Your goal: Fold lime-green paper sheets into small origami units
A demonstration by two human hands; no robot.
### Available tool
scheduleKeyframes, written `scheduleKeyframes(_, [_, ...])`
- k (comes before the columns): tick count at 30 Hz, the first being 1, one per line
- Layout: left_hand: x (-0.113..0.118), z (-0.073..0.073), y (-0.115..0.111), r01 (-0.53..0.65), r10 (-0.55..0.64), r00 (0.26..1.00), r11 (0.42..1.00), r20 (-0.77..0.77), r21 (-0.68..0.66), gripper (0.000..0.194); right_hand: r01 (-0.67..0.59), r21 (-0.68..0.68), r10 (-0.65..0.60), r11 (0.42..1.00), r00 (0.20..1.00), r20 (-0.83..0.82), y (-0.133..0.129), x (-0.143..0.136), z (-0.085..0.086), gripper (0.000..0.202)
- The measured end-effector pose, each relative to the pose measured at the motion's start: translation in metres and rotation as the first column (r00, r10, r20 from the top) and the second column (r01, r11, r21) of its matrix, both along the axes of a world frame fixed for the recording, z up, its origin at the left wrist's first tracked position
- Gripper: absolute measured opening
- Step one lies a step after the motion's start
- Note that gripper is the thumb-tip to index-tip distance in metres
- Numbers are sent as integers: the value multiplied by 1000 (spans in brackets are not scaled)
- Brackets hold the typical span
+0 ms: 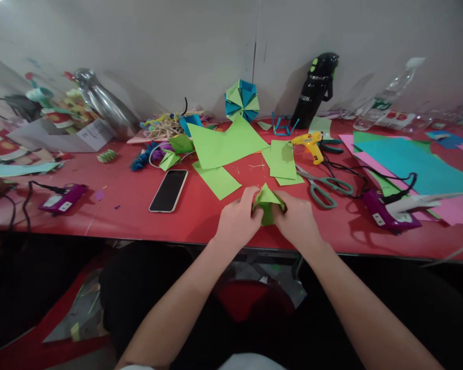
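A small folded green paper (267, 201) is held between both hands just above the front part of the red table. My left hand (239, 217) grips its left side, with fingers bent round the edge. On the opposite side, my right hand (296, 218) pinches the paper, its fingertips partly hidden. The paper rises to a point between the hands. Beyond them lie a large green sheet (226, 144) and smaller green pieces (282, 159).
Grey-handled scissors (324, 191) and a yellow glue gun (312, 145) lie right of centre. A phone (168, 191) rests at left. Purple power sockets (391, 213) and coloured sheets (412, 162) are at right. A black bottle (315, 92) stands behind. Part of another person shows at far left.
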State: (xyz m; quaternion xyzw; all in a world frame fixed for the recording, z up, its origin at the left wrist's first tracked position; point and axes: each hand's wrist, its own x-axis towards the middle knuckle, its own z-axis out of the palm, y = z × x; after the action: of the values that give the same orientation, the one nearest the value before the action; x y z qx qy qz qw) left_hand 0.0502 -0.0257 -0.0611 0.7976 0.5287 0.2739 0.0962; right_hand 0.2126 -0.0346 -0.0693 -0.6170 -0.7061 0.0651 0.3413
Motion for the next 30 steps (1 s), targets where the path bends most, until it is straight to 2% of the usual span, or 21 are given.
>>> scheduleKeyframes(2, [-4, 0, 1, 65, -65, 998, 997, -13, 43, 53, -48, 43, 50, 998, 998, -49, 0, 3, -1, 48])
scheduleKeyframes(4, [-7, -2, 2, 111, -109, 994, 991, -31, 76, 56, -130, 110, 138, 985, 988, -72, 0, 5, -3, 58])
scheduleKeyframes(7, [-8, -7, 3, 120, -117, 992, 988, -40, 101, 53, -229, 201, 243, 953, 969, -50, 1, 6, -4, 55])
scheduleKeyframes(11, [-9, -12, 5, 103, -99, 994, 987, -34, 124, 54, -214, 278, 240, 936, 969, -63, 1, 4, -6, 50])
scheduleKeyframes(15, [-11, -10, 6, 111, -107, 993, 987, -40, 115, 54, -196, 260, 214, 946, 976, -43, -1, 4, -7, 43])
scheduleKeyframes(20, [-9, -5, 6, 97, -97, 995, 995, -4, 11, 53, -176, 217, 181, 960, 984, -2, -1, 5, -10, 45])
scheduleKeyframes(23, [-7, -5, 6, 79, -77, 995, 996, 57, -36, 52, -197, 202, 202, 959, 979, -4, -1, 3, -11, 46])
scheduleKeyframes(26, [-6, -8, 8, 107, -103, 988, 994, 119, -30, 47, -215, 195, 226, 957, 973, -39, -3, 1, -10, 46])
scheduleKeyframes(30, [-10, -9, 10, 134, -114, 964, 988, 241, -71, 49, -303, 170, 325, 938, 938, -122, -7, -2, -3, 50])
